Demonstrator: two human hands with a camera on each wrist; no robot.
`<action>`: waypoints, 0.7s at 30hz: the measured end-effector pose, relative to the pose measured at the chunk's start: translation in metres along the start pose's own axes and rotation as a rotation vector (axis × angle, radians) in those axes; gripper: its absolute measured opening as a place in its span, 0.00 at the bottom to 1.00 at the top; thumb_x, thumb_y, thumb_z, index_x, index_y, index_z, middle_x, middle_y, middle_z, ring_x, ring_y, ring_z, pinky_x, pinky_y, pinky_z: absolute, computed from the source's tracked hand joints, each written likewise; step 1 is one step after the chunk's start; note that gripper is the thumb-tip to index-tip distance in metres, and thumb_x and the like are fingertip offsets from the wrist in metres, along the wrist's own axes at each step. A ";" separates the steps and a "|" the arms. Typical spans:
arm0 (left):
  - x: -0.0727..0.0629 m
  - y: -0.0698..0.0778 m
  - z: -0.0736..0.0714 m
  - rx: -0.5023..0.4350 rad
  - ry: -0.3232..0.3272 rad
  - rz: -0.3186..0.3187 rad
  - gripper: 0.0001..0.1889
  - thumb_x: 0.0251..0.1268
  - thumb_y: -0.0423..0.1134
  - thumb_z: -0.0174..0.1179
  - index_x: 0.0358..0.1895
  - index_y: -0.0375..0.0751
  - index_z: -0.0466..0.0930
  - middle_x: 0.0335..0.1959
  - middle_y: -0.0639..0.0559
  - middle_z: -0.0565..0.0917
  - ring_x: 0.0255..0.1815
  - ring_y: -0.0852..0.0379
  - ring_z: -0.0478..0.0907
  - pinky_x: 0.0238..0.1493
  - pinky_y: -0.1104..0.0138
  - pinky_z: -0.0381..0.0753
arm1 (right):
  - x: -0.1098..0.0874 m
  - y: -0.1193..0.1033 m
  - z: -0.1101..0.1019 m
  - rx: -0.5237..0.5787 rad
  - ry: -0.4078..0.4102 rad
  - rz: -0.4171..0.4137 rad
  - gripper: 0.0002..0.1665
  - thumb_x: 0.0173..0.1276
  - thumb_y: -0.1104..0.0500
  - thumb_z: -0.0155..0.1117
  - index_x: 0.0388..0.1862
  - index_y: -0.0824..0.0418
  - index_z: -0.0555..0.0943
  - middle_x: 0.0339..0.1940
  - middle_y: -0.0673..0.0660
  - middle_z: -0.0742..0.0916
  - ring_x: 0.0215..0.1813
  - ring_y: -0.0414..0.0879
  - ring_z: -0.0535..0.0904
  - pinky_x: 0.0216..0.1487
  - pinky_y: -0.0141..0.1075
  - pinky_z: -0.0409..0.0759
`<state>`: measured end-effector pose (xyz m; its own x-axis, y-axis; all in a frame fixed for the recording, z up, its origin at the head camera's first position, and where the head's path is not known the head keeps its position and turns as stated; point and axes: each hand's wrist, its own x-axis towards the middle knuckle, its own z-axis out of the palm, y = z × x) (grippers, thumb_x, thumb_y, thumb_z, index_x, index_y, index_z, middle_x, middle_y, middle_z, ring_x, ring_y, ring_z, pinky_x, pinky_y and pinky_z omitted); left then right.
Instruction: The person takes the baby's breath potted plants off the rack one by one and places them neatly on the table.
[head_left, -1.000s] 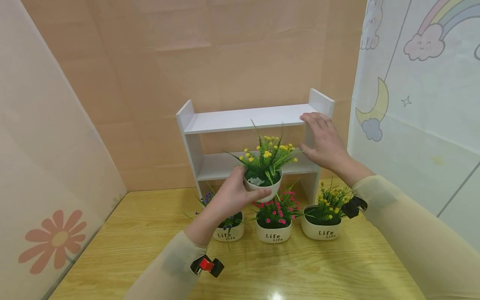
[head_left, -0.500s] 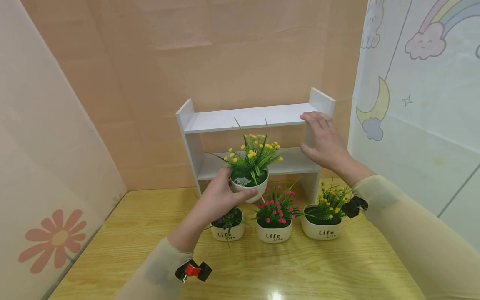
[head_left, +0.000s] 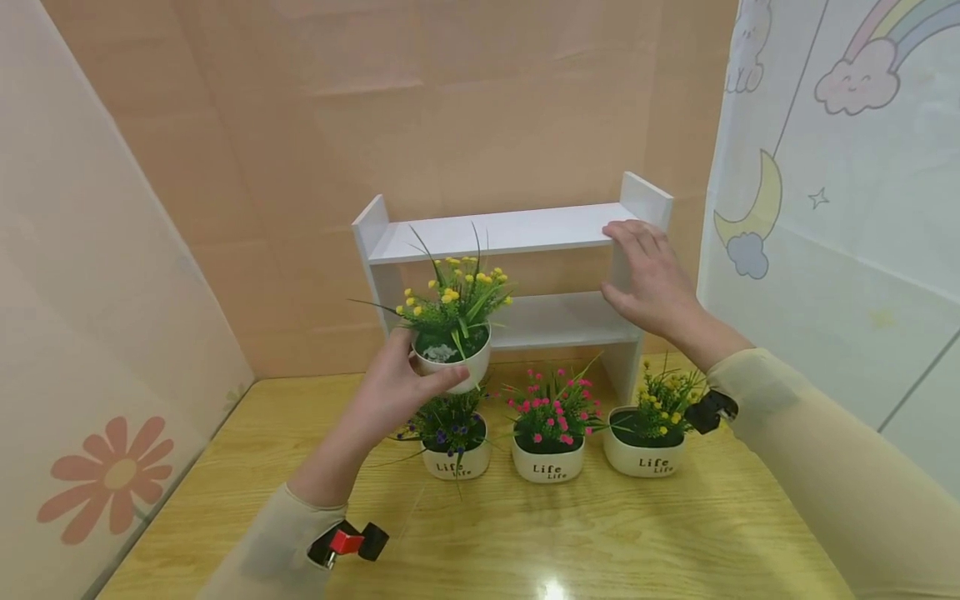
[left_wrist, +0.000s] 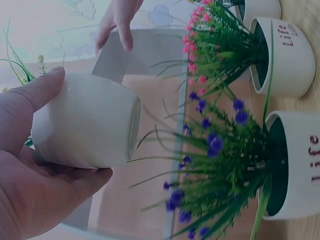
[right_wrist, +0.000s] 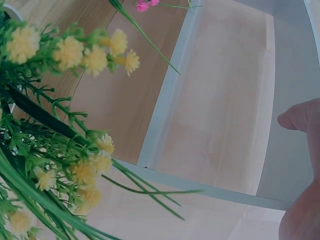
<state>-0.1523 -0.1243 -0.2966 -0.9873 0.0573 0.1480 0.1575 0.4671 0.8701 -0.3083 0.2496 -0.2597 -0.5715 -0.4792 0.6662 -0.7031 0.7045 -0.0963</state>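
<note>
My left hand (head_left: 390, 387) grips a white pot (left_wrist: 85, 122) of yellow artificial flowers (head_left: 453, 296), thumb on one side and fingers on the other. The potted plant is held up in front of the left part of a white two-tier shelf (head_left: 510, 229), above the blue-flowered pot (head_left: 456, 458). My right hand (head_left: 652, 271) rests on the shelf's right end, fingertips at the top board's front edge and thumb lower down. In the right wrist view its thumb (right_wrist: 295, 117) shows against the shelf, with nothing held.
Pots of pink flowers (head_left: 549, 458) and yellow flowers (head_left: 645, 450) stand on the wooden table (head_left: 480, 542) beside the blue-flowered one, in front of the shelf. A tan cloth (head_left: 487, 100) hangs behind, and patterned panels (head_left: 840, 208) flank both sides.
My left hand has moved left with the yellow-flowered pot, from over the pink flowers to over the blue ones. The right hand stays on the shelf.
</note>
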 end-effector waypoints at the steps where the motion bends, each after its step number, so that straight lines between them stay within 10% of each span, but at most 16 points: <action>1: 0.000 -0.001 -0.003 -0.013 0.004 0.013 0.56 0.67 0.52 0.81 0.87 0.37 0.54 0.64 0.39 0.78 0.37 0.42 0.85 0.37 0.52 0.86 | 0.000 0.000 0.000 0.001 -0.002 0.002 0.48 0.66 0.66 0.76 0.82 0.70 0.65 0.79 0.72 0.71 0.81 0.70 0.60 0.86 0.59 0.54; 5: -0.001 -0.004 -0.013 -0.020 0.023 0.071 0.47 0.69 0.47 0.80 0.83 0.44 0.62 0.71 0.43 0.77 0.46 0.42 0.85 0.41 0.51 0.88 | 0.000 0.001 0.000 -0.002 -0.008 0.009 0.48 0.66 0.65 0.76 0.82 0.69 0.65 0.79 0.72 0.71 0.82 0.70 0.60 0.86 0.59 0.54; 10: -0.004 -0.008 -0.026 -0.005 0.050 0.108 0.39 0.70 0.44 0.79 0.79 0.44 0.69 0.73 0.47 0.78 0.74 0.45 0.76 0.72 0.44 0.79 | 0.001 0.001 0.000 0.001 -0.010 0.017 0.48 0.66 0.65 0.76 0.82 0.69 0.65 0.79 0.72 0.71 0.82 0.70 0.60 0.86 0.60 0.54; 21: -0.012 -0.020 -0.056 0.022 0.081 0.080 0.43 0.73 0.48 0.77 0.85 0.46 0.64 0.80 0.45 0.72 0.84 0.39 0.65 0.81 0.37 0.67 | 0.000 0.001 0.000 -0.001 -0.006 0.010 0.48 0.66 0.66 0.76 0.82 0.69 0.65 0.79 0.72 0.71 0.82 0.70 0.59 0.86 0.59 0.53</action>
<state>-0.1426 -0.1838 -0.2890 -0.9667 0.0237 0.2549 0.2343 0.4836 0.8434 -0.3087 0.2501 -0.2595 -0.5808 -0.4751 0.6610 -0.6970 0.7097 -0.1024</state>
